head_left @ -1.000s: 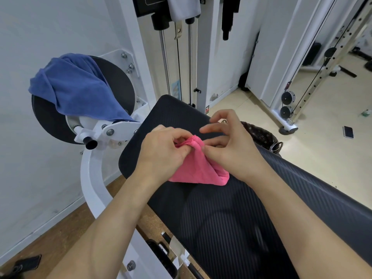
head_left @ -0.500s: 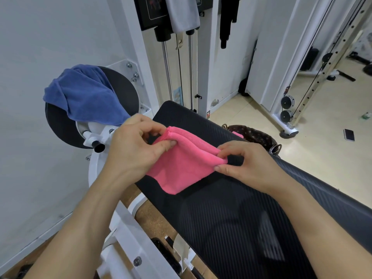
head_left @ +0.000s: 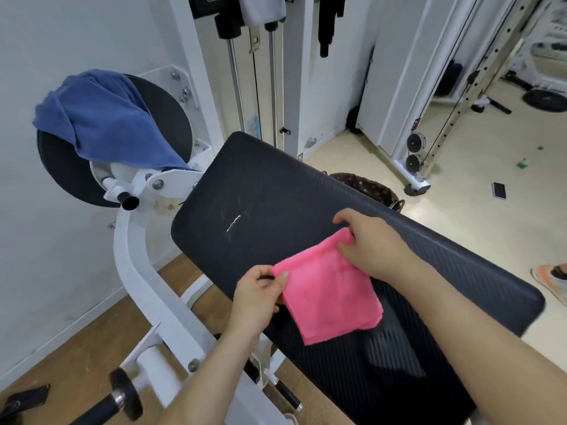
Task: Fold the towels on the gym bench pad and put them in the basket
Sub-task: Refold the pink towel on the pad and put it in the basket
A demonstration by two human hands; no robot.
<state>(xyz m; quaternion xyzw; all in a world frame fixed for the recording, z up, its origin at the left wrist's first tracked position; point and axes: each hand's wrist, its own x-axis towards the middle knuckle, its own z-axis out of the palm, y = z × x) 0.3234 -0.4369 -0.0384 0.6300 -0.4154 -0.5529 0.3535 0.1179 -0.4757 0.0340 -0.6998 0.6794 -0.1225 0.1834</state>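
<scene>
A pink towel (head_left: 329, 294) lies spread as a folded rectangle on the black bench pad (head_left: 251, 191). My left hand (head_left: 259, 297) pinches its near left corner between thumb and fingers. My right hand (head_left: 371, 240) grips the far corner, fingers curled on the cloth. A blue towel (head_left: 101, 118) hangs crumpled over a black round pad at the left. Behind the bench's far edge, the dark woven basket (head_left: 365, 185) shows only its rim.
The white machine frame (head_left: 141, 271) curves down left of the bench, with a black handle bar (head_left: 122, 397) near the floor. Cable columns stand behind. A phone (head_left: 499, 190) and a shoe (head_left: 552, 279) lie on the beige floor at right.
Both hands went from pinching the bunched pink towel together to drawing it apart, then brought it down toward me and laid it flat on the pad. The view has tilted.
</scene>
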